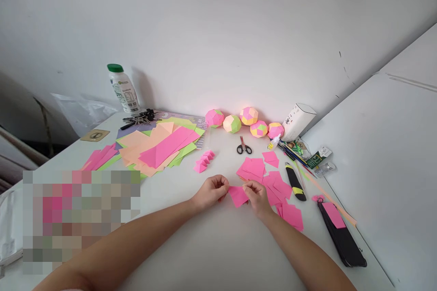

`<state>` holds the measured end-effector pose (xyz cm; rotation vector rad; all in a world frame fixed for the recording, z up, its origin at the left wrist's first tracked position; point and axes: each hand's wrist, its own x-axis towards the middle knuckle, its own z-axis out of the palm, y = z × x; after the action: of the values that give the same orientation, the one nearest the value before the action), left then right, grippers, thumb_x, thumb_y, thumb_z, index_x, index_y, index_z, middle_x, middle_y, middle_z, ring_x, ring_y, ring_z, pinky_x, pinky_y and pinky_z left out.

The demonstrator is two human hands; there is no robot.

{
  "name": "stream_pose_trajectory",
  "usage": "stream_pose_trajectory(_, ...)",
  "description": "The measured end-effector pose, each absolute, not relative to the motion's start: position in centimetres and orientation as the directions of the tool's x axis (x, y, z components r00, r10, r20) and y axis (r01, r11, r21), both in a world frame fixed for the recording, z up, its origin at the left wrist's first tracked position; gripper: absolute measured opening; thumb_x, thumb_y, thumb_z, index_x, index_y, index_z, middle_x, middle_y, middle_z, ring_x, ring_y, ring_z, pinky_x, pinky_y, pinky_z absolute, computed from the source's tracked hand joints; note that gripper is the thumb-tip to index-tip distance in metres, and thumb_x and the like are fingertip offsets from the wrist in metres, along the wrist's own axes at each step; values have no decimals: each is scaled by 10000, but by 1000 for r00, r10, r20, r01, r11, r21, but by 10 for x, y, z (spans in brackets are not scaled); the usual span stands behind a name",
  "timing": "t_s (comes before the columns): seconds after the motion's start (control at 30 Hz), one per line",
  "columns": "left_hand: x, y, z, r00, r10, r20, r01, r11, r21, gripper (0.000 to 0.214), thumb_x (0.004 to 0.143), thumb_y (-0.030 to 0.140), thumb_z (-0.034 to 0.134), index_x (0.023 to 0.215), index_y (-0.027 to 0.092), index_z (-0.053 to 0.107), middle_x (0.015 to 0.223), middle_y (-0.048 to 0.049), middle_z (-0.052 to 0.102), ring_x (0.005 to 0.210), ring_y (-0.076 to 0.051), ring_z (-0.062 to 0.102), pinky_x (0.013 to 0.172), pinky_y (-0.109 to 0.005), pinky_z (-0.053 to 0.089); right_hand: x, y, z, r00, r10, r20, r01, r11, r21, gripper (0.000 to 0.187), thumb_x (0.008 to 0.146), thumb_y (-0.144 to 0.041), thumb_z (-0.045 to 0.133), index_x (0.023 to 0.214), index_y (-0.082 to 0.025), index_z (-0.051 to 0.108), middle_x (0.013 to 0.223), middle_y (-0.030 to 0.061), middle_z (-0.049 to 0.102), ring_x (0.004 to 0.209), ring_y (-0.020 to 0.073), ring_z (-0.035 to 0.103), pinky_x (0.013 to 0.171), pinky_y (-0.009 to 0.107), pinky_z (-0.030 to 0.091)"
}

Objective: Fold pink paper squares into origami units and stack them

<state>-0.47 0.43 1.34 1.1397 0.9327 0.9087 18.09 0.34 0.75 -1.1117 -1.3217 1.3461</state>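
Observation:
My left hand (212, 191) and my right hand (256, 196) meet over the white table (205, 245), both pinching one small pink paper square (237, 195) at its upper edge. The paper hangs between the fingers just above the tabletop. To the right of my right hand lie several loose pink squares (269, 177). A little row of folded pink paper pieces (204, 161) sits just beyond my left hand.
A spread of pink, peach and green paper sheets (160, 145) lies at the left. Several paper balls (249, 122) line the wall, with scissors (243, 146), a glue bottle (273, 142), a white box (297, 120), a utility knife (295, 182), a black case (341, 236), keys (139, 118) and a bottle (123, 88).

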Motion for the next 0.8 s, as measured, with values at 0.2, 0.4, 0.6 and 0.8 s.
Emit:
stream_pose_trajectory(0.2,-4,5,15,329,942,-65,-288,166,943,250,770,389,571,753,177,440,590,41,526,484,-85,488,468,-217,389,181,5,7,-162,987,10,-57,1,-998,171,772,-262,576,634,-172,532,486,-48,503,410,106,490,407,221,396)
stream_pose_trajectory(0.4,-1,6,8,430,902,-47,-216,154,964,286,768,411,603,795,152,483,582,32,539,486,-79,500,484,-213,387,181,3,7,-203,979,2,-25,-4,-1000,138,788,-256,554,691,-163,584,539,-28,548,429,109,520,415,224,410)
stream_pose_trajectory(0.6,-2,7,10,404,912,-67,-222,169,960,326,753,456,606,756,165,457,530,41,537,451,-88,506,464,-217,389,182,3,6,-217,976,1,-46,-9,-999,148,808,-268,508,739,-166,590,517,-26,558,421,108,529,409,214,405)
stream_pose_trajectory(0.8,-1,6,10,388,920,-57,-244,162,956,336,732,452,633,767,164,464,572,30,563,486,-99,537,490,-234,425,184,4,5,-257,966,-10,-28,-17,-999,154,787,-323,599,860,-188,588,574,-33,588,440,110,565,420,213,430)
